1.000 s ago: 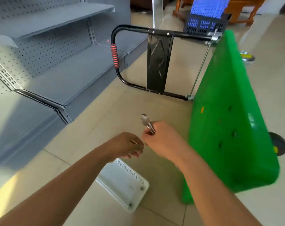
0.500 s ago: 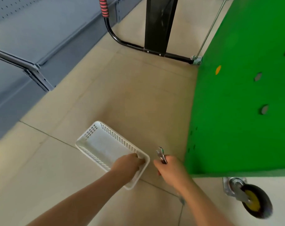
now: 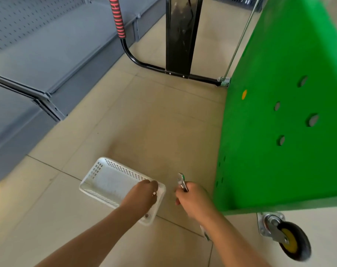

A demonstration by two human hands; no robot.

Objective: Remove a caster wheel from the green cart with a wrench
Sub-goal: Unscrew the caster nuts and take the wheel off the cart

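Head view: we've got one wrench [image 3: 182, 182] gripped in our right hand [image 3: 196, 201], left hand [image 3: 140, 197] dipping curled fingers into one white basket [image 3: 98, 182] with small bits inside, one caster wheel [image 3: 291, 240] off right.

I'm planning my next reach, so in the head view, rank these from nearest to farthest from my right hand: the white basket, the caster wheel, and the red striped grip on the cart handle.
From the right hand, which holds the wrench:
1. White basket, just to its left on the floor.
2. Caster wheel, lower right, under the green cart.
3. Red striped grip, far up at the top of the view.
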